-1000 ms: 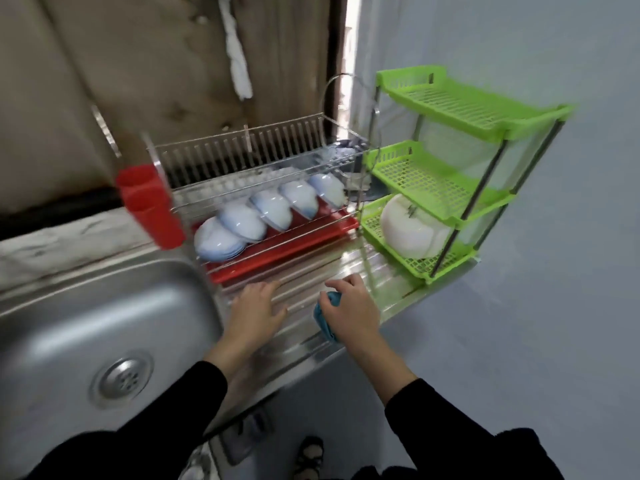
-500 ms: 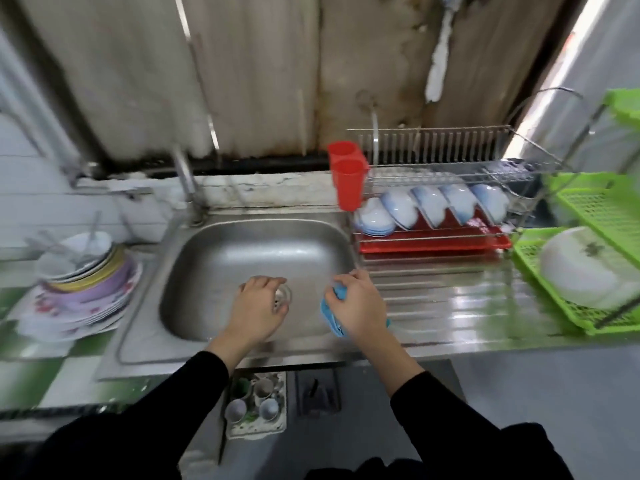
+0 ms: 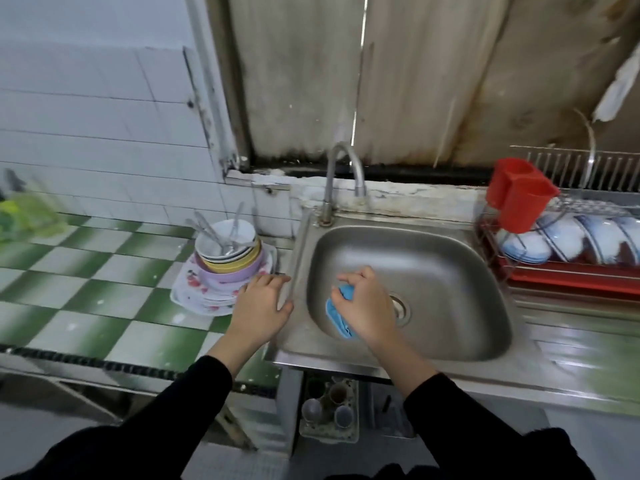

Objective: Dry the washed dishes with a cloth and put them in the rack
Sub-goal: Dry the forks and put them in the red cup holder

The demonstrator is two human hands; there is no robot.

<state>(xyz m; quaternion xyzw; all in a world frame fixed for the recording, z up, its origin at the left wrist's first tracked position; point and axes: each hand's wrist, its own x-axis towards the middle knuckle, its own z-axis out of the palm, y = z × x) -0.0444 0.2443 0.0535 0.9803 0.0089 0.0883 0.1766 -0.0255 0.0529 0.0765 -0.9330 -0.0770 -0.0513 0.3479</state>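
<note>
right hand (image 3: 369,311) held over the steel sink (image 3: 450,271), grip clamped on a bunched blue cloth (image 3: 341,310); cloth sticks out on the thumb side and below the palm. left hand (image 3: 261,308) empty, fingers spread apart, hovering over the sink's left rim, just beside the stack of dishes (image 3: 225,268). whether it touches the rim: cannot tell.

stack sits on the green-and-white checked surface (image 3: 86,289), left of the sink: flowered plates at the bottom, a lilac bowl, a yellow bowl, white bowls on top holding several spoons (image 3: 221,233).

dish rack (image 3: 571,271) stands right of the sink on the steel drainboard. blue-and-white bowls (image 3: 568,242) lean in a row on its lower tier above a red tray. a red cup holder (image 3: 519,195) hangs at its left end.

faucet (image 3: 343,178) at the back of the sink, no water seen running. edges of the frame blurred.
</note>
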